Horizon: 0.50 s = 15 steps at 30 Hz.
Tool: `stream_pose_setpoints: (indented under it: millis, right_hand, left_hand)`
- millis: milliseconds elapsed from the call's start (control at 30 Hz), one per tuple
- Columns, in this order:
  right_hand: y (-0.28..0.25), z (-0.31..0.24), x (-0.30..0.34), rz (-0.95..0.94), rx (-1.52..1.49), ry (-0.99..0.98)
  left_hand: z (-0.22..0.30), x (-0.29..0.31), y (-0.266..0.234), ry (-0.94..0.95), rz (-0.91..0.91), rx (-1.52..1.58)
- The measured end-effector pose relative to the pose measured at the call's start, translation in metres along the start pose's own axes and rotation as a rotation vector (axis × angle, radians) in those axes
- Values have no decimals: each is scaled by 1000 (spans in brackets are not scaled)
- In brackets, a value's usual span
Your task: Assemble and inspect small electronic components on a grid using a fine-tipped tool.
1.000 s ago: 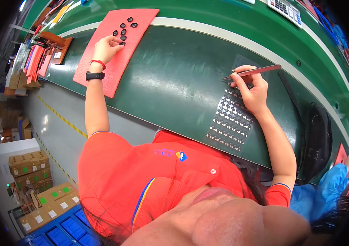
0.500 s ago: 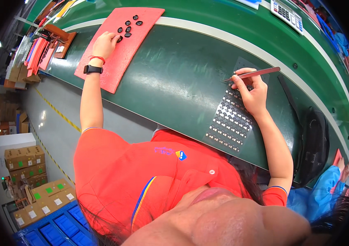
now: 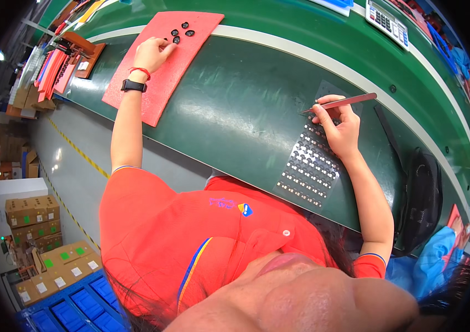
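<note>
Green bench (image 3: pixel 235 94). Nearest, a sheet (image 3: pixel 308 166) bearing rows of small parts; right hand (image 3: pixel 340 128) closed round tweezers (image 3: pixel 356 100) at its edge. Farther, left hand (image 3: pixel 153 54) over pink mat (image 3: pixel 171 69), fingers bunched, contents untellable. Loose black pieces (image 3: pixel 190 33) beyond: apparently unfinished.

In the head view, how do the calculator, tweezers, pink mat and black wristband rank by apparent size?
Pink mat
Calculator
Tweezers and black wristband: too close to rank; the first longer, the second broader.
</note>
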State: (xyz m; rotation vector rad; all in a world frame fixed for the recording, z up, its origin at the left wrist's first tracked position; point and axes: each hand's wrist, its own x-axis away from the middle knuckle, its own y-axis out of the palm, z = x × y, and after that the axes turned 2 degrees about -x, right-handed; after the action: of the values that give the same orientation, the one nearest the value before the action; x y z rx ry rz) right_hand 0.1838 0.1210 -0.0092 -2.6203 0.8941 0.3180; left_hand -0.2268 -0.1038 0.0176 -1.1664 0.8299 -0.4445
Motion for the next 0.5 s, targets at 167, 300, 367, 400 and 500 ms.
stream_pose_setpoints:
  millis: [167, 300, 367, 400, 500]
  right_hand:
    - [1, -3, 0, -12, 0, -11]
    - [-2, 0, 1, 5, 3, -16]
    - [-2, 0, 1, 19, 4, -19]
    - [-2, 0, 0, 23, -10, -16]
    - [-9, 0, -3, 30, -136, 39]
  left_hand:
    - [-25, -7, -1, -48, -8, -84]
    - [-15, -4, -1, -77, 86, -122]
    - [-12, -6, -3, -51, 129, -147]
    - [-11, -8, -2, -29, 171, -169]
    - [31, -18, -17, 80, 89, 40]
